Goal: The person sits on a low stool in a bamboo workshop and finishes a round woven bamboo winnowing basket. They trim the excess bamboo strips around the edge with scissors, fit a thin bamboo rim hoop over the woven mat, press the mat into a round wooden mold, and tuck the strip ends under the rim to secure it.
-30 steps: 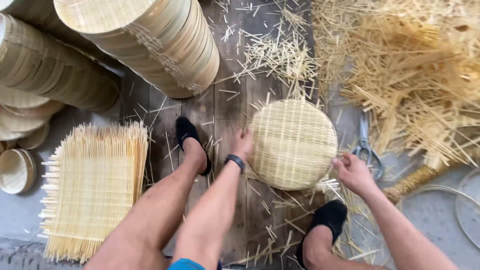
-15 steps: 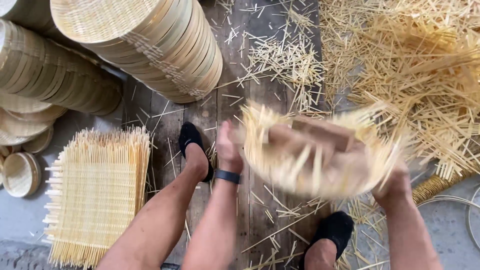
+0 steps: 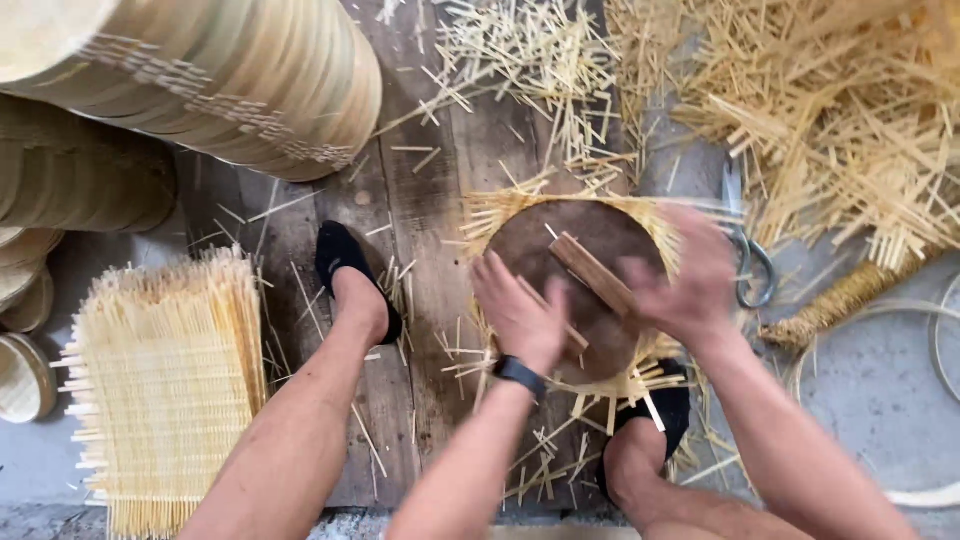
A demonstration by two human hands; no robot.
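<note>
Disc (image 3: 575,290), round and brown with a wooden bar across it, lies on a woven bamboo mat (image 3: 500,215) on the floor planks (image 3: 420,230). Left hand (image 3: 520,315) presses flat on it, fingers spread, gripping nothing. Right hand (image 3: 680,280) is blurred at the bar, its grip impossible to tell.

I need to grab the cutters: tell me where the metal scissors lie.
In the head view the metal scissors lie on the floor right of centre, just beyond the right hand, between the round dark wooden disc and the heap of bamboo strips.

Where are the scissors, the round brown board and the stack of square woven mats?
scissors (image 3: 752,268): head view, handle loop.
round brown board (image 3: 560,255): head view, bare top.
stack of square woven mats (image 3: 165,380): head view, top mat's middle.
</note>
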